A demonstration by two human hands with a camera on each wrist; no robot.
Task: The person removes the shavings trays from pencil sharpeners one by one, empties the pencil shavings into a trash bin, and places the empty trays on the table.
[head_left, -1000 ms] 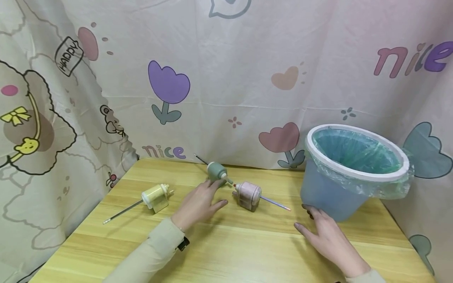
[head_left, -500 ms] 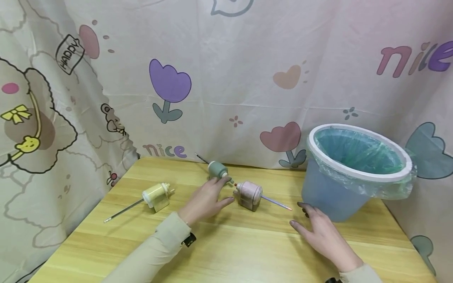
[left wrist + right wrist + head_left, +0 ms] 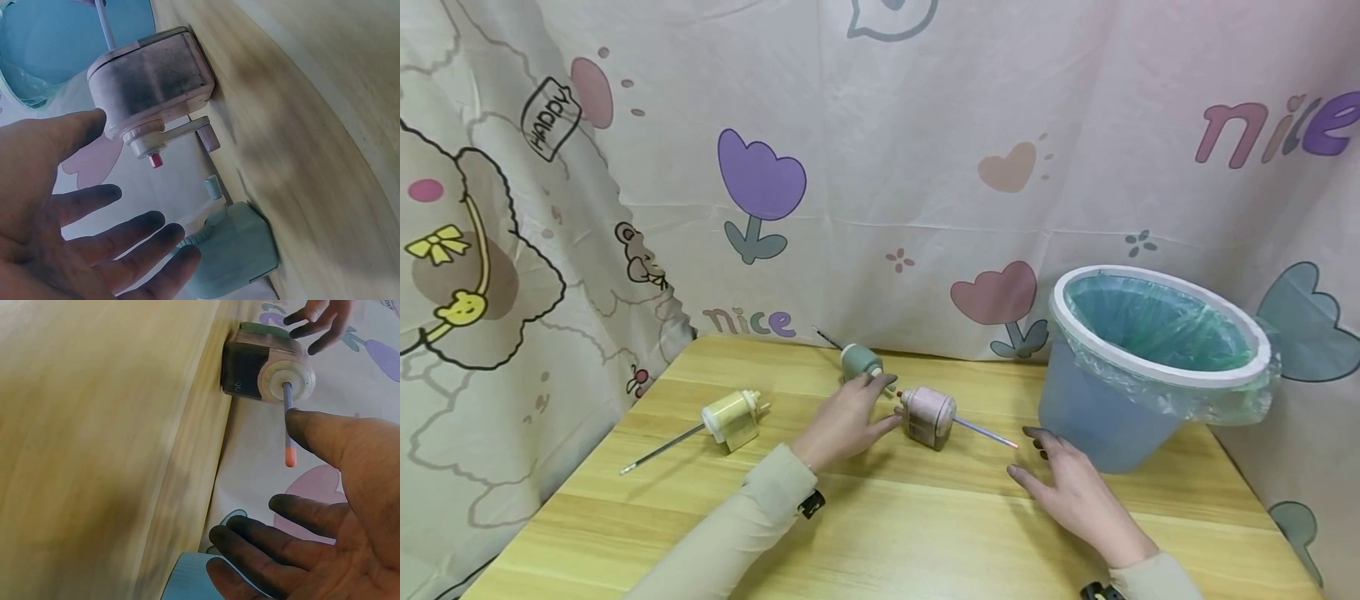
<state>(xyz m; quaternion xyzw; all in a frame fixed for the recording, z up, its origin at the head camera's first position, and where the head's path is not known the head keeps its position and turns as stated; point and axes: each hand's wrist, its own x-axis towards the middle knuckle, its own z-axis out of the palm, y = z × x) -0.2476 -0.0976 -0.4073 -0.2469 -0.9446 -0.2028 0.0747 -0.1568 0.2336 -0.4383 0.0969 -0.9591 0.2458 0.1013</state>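
Observation:
A pink pencil sharpener (image 3: 929, 415) with a crank handle stands mid-table, a purple pencil (image 3: 987, 432) sticking out of its right end. My left hand (image 3: 844, 421) hovers at its left, fingers spread and holding nothing; in the left wrist view the thumb lies close to the sharpener's crank side. Behind that hand is a green sharpener (image 3: 859, 362) with a dark pencil (image 3: 827, 337) in it, partly hidden by the fingers. My right hand (image 3: 1078, 492), fingers extended and holding nothing, is right of the purple pencil's end, in front of the bin.
On the left stands a yellow sharpener (image 3: 730, 417) with a grey pencil (image 3: 662, 448) in it. A blue bin (image 3: 1097, 412) with a white rim and green liner stands at the table's right. A patterned cloth (image 3: 880, 150) hangs behind the wooden table (image 3: 910, 533).
My left hand has moved right, toward the pink sharpener. My right hand has shifted slightly left, toward the purple pencil's end. The sharpeners have stayed in place.

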